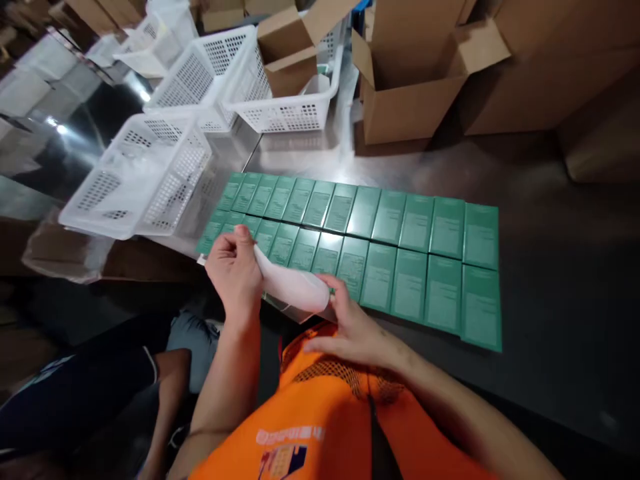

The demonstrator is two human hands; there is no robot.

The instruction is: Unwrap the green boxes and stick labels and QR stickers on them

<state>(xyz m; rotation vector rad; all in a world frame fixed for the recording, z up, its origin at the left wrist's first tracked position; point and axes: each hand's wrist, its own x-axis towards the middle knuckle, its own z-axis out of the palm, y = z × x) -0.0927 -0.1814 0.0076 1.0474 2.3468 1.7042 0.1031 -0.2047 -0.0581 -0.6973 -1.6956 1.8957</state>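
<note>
Fingers of the left hand (234,270) curled shut, pinching the upper end of a white sheet (293,288) at the near edge of the table (550,220). Fingers of the right hand (357,330) spread loosely, thumb and fingertips pressed on the lower end of the same sheet. Sheet bowed into a soft curve between both hands, partly covering the nearest corner of the green boxes (400,247).

Green boxes laid flat in two long rows, edge to edge, printed faces up, stretching from just beside the left hand far to the right. Sheet touching or just above the front row at its left end; cannot tell which.

White perforated basket (135,173) to the left of the rows, tilted slightly, hanging partly over the table's edge. Two more white baskets (240,80) farther back, one holding an open brown box. Open cardboard cartons (415,73) standing behind the rows, well apart from the hands. Crumpled clear plastic (65,250) below the nearest basket.

Orange vest (320,413) low in the middle, between the forearms. Another person's arm and dark clothing (100,393) at lower left, apart from both hands.
</note>
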